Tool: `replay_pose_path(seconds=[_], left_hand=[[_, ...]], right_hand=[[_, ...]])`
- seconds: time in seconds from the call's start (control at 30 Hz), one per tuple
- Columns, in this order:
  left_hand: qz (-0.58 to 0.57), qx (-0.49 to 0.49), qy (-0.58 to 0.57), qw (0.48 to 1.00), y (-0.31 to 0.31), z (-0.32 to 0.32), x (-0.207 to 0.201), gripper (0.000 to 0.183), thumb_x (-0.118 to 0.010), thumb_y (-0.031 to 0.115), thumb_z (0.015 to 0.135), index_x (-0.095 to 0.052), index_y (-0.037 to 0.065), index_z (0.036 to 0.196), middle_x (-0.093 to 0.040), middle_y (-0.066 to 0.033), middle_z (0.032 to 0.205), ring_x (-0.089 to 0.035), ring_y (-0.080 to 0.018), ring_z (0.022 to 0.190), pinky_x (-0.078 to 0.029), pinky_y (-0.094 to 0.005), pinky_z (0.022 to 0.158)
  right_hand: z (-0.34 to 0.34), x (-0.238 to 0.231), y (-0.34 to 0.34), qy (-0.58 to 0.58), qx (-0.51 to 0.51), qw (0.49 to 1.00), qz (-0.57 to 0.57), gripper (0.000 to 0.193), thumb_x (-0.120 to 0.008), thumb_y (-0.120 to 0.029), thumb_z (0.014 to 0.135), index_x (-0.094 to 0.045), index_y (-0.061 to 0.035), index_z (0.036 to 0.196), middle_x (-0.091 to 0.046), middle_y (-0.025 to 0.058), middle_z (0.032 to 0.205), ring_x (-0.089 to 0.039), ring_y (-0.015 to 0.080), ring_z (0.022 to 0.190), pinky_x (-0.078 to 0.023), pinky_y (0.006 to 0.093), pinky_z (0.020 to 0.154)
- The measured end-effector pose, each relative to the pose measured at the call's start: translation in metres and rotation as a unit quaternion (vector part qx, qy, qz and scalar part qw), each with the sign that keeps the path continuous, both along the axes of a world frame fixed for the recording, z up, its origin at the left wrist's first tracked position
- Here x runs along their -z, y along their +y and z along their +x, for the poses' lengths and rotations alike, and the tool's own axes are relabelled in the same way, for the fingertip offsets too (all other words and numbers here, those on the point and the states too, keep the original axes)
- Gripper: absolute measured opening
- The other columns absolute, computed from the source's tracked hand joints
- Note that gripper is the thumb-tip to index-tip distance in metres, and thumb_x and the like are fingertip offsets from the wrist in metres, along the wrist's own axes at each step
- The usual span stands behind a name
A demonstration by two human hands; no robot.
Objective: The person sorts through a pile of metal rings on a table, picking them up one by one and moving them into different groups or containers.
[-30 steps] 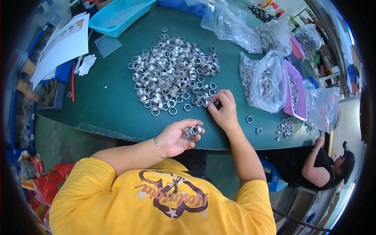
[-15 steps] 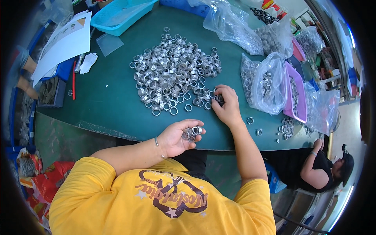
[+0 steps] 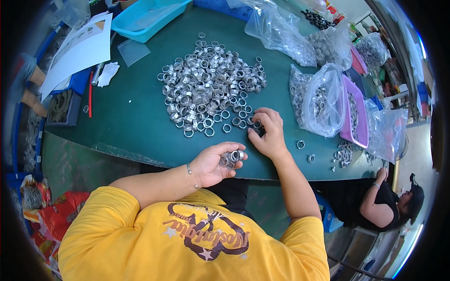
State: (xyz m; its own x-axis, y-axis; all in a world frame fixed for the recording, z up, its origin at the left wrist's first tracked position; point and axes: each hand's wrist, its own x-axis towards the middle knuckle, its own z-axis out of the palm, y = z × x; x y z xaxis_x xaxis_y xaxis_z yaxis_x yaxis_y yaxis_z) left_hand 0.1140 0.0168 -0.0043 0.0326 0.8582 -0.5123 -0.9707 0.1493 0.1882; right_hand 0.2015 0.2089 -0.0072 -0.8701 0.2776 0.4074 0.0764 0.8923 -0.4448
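Note:
A broad heap of silvery metal ring nuts (image 3: 206, 84) lies in the middle of the green table (image 3: 136, 107). My left hand (image 3: 208, 166), palm up at the table's near edge, cups several ring nuts (image 3: 230, 159) in its curled fingers. At the heap's lower right, my right hand (image 3: 271, 136) is curled over a few ring nuts (image 3: 257, 125); its thumb and fingers partly hide them. Other loose rings lie just left of those fingertips.
Right of the heap stand a clear bag of rings (image 3: 318, 98) and a purple tray (image 3: 354, 112). A few loose rings (image 3: 300, 144) lie nearer. A turquoise tray (image 3: 147, 23) and paper sheets (image 3: 77, 51) are far left. Another person (image 3: 375, 201) sits at right.
My right hand has shifted slightly left and toward me, its fingers still at the rings by the heap's edge. My left hand keeps its place with its rings.

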Motion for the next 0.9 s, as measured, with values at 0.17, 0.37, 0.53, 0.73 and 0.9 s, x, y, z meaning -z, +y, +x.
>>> replay_pose_path(seconds=[0.17,0.37,0.53,0.73,0.9], left_hand=[[0.007,-0.002,0.002,1.000,0.001,0.001,0.001,0.019,-0.051,0.020,0.094,-0.058,0.006,0.105,-0.062,-0.0093,0.093,-0.061,-0.0170,0.075,-0.048,-0.0257,0.053],[0.007,-0.004,0.015,1.000,-0.002,0.001,0.001,0.019,-0.051,0.021,0.094,-0.058,0.006,0.105,-0.062,-0.0092,0.093,-0.061,-0.0171,0.075,-0.048,-0.0258,0.053],[0.020,0.045,0.028,0.998,-0.004,0.006,-0.002,0.021,-0.049,0.021,0.096,-0.058,0.006,0.107,-0.063,-0.0089,0.095,-0.063,-0.0157,0.078,-0.050,-0.0257,0.055],[0.065,0.256,-0.032,0.964,-0.014,0.044,0.020,0.033,-0.044,0.024,0.099,-0.054,-0.001,0.118,-0.063,-0.0161,0.108,-0.065,-0.0227,0.093,-0.056,-0.0322,0.074],[-0.012,0.085,-0.165,0.983,-0.001,0.080,0.084,0.036,-0.045,0.029,0.097,-0.052,0.001,0.120,-0.060,-0.0163,0.112,-0.060,-0.0293,0.105,-0.051,-0.0405,0.090]], right_hand=[[-0.008,-0.011,-0.005,-0.001,-0.040,0.997,0.063,0.034,-0.063,-0.011,0.067,-0.064,-0.0109,0.101,-0.057,0.0108,0.111,-0.053,0.0311,0.103,-0.037,0.0440,0.093],[-0.001,-0.005,0.010,-0.016,-0.072,0.997,0.017,0.032,-0.067,-0.015,0.067,-0.064,-0.0098,0.099,-0.057,0.0112,0.114,-0.053,0.0320,0.103,-0.039,0.0440,0.091],[-0.008,-0.012,-0.013,0.008,-0.028,1.000,0.007,0.037,-0.077,-0.027,0.067,-0.067,-0.0149,0.101,-0.059,0.0097,0.112,-0.053,0.0305,0.102,-0.039,0.0439,0.090],[-0.004,-0.006,-0.017,0.017,-0.023,0.999,0.041,0.030,-0.075,-0.016,0.069,-0.070,-0.0129,0.098,-0.063,0.0057,0.106,-0.055,0.0283,0.102,-0.041,0.0417,0.089],[0.031,-0.010,-0.034,0.006,-0.063,0.998,0.004,0.026,-0.073,-0.015,0.067,-0.069,-0.0103,0.093,-0.063,0.0080,0.101,-0.057,0.0274,0.095,-0.041,0.0395,0.085]])
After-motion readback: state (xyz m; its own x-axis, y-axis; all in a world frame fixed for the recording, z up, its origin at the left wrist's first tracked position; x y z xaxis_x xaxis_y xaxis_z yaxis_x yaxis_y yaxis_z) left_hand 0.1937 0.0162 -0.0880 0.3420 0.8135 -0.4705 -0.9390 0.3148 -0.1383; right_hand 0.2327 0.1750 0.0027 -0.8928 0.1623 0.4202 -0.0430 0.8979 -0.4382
